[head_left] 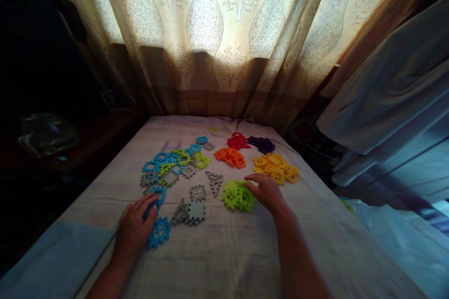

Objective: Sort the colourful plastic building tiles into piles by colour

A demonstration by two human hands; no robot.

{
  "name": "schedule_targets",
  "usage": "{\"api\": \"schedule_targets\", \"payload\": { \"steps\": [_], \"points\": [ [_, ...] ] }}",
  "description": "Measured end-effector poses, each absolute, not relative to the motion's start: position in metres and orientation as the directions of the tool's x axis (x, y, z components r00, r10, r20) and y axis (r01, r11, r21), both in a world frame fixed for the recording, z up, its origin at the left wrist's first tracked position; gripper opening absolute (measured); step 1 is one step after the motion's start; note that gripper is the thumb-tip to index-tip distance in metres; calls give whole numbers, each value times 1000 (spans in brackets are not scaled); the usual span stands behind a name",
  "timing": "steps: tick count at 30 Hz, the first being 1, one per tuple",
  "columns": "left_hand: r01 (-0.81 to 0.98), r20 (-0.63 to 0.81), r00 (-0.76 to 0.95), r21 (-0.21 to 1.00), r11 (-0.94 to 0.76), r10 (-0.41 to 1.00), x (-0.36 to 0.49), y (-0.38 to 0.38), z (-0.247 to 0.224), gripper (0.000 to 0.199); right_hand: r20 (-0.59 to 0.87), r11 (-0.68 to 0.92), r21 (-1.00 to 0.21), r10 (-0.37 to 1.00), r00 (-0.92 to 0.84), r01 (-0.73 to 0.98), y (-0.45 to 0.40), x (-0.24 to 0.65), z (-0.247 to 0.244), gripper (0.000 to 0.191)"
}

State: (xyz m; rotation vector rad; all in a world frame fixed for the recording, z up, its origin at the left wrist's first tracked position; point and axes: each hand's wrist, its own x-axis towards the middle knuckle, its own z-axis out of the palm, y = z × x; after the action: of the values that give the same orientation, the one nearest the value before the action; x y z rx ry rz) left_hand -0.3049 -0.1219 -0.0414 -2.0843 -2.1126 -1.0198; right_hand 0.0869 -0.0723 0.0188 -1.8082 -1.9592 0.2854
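Loose interlocking building pieces with notched edges lie on a cloth-covered table. My left hand (137, 220) is at the near left, its fingers and thumb closed around the edge of a blue building piece (158, 195). Another blue piece (159, 232) with a window pattern lies just below that hand. My right hand (265, 190) is at the right edge of a lime green pile (239, 195), thumb and forefinger apart, with no piece visible between them. Grey pieces (196, 212) lie between my hands, and a grey triangular piece (214, 182) lies left of the green pile.
Farther back are orange (230, 157), red (237, 140), dark purple (261, 144) and yellow (276, 168) piles. Mixed blue, green and grey pieces (175, 163) spread at the left. A patterned curtain (206, 70) hangs behind the table; light cloth (382, 79) hangs at the right.
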Motion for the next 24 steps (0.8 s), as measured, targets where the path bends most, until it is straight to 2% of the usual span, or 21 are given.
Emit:
{"api": "schedule_targets", "payload": {
  "steps": [3, 7, 10, 12, 16, 19, 22, 24],
  "points": [
    [891, 441, -117, 443, -103, 890, -306, -123, -42, 36, 211, 54, -539, 975, 73, 841, -73, 102, 22, 25],
    [896, 488, -112, 426, -124, 866, -304, -125, -40, 37, 192, -216, -605, 894, 404, 766, -74, 128, 12, 35],
    [920, 542, -65, 358, -160, 838, -298, -128, -35, 35, 108, -348, -638, 843, 527, 687, -77, 142, -5, 36],
    [933, 567, -11, 302, -196, 823, -291, -127, -28, 33, 91, -351, -669, 836, 540, 655, -79, 146, -15, 36],
    [924, 543, 141, 228, -307, 828, -267, -112, -9, 30, 171, -244, -749, 826, 536, 616, -80, 149, -23, 43],
    [914, 410, 244, 206, -350, 879, -241, -85, 7, 27, 215, -170, -805, 810, 546, 569, -79, 153, -24, 52],
    [942, 233, 265, 143, -303, 935, -212, -50, 19, 27, 242, -141, -837, 771, 589, 529, -79, 157, -27, 56],
    [952, 205, 254, 117, -281, 945, -196, -27, 22, 25, 254, -120, -846, 766, 591, 519, -78, 159, -29, 56]
  ]
}}
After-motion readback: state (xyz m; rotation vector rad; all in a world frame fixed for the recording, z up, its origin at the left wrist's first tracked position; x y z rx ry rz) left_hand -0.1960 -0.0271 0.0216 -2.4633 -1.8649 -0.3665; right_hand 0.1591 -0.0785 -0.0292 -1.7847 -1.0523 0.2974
